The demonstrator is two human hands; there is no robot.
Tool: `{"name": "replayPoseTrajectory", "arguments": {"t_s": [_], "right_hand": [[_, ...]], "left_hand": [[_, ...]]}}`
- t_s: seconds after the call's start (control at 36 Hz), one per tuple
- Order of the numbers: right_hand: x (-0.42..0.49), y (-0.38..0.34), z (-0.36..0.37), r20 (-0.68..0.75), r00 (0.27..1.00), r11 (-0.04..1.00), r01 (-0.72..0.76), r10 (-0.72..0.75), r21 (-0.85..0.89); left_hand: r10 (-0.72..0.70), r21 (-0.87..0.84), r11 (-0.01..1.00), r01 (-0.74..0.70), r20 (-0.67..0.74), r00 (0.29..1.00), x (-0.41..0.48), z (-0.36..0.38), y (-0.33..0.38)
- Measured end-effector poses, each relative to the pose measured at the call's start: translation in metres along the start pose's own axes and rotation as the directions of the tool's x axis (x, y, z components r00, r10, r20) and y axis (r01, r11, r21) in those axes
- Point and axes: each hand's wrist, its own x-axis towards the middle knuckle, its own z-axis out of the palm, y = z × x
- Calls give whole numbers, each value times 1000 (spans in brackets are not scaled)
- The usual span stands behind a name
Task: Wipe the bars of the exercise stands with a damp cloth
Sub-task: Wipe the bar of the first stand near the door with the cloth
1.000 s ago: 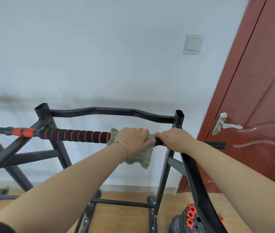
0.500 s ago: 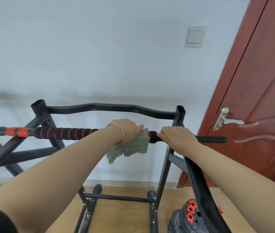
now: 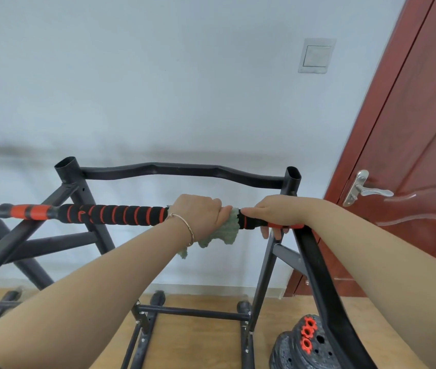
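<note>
On the bar (image 3: 115, 215), left grip (image 3: 200, 217) curls round cloth (image 3: 227, 233), mid-wipe; right grip (image 3: 278, 211) clasps the bar. Next probably calls for sliding cloth left.

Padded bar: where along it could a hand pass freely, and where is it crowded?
Free: on the padded bar, the striped stretch between the orange collar and the left hand. Crowded: its right end, where the left hand grips the cloth close beside the right hand, next to the stand's upright.
</note>
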Motion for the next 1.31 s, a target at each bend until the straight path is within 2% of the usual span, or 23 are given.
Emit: {"name": "replayPoseTrajectory", "arguments": {"t_s": [0.14,0.19,0.31,0.42,0.53,0.61,0.69,0.75,0.83,0.89,0.94,1.06,1.14,1.22,1.31], "right_hand": [[2,10,2,-28,998,993,54,-51,106],[3,12,6,-65,995,993,78,-73,85],[4,16,8,-118,990,992,87,-77,86],[1,15,14,-230,972,999,48,-50,-17],[-8,13,28,-419,906,974,-40,-58,-222],[-8,17,42,-559,811,930,-55,-171,-364],[-7,21,49,-616,751,914,-40,-239,-404],[-6,21,47,-608,758,914,-35,-239,-403],[-4,20,34,-481,865,941,-33,-141,-337],[-2,15,23,-378,924,978,-26,-56,-207],[4,6,12,-321,946,993,12,-50,-117],[15,-18,2,-213,974,985,40,-76,-166],[13,-22,4,-22,1000,1000,11,-11,10],[18,-16,6,-48,999,999,24,-23,28],[23,-14,12,-110,992,996,47,-54,-72]], "left_hand": [[-40,1,999,40,-9,999,1,2,-1],[-26,14,1000,26,-3,1000,1,2,-1],[-87,-27,996,87,19,996,1,1,-2],[-104,-70,992,103,-6,995,1,3,-4],[-98,-90,991,96,-12,995,5,8,-14],[-105,-81,991,104,-16,994,3,12,-26],[-126,-56,991,124,-33,991,-2,16,-38],[-74,27,997,76,-43,996,-4,19,-39],[-9,126,992,8,1,1000,-4,19,-35],[-9,134,991,6,23,1000,-4,18,-34],[-3,144,990,4,-11,1000,-4,18,-34],[35,159,987,-26,-49,998,-5,21,-35],[86,169,983,-73,-71,994,-5,23,-38],[111,162,982,-98,-74,991,-4,26,-39],[108,105,989,-103,-37,993,-3,23,-38]]}}
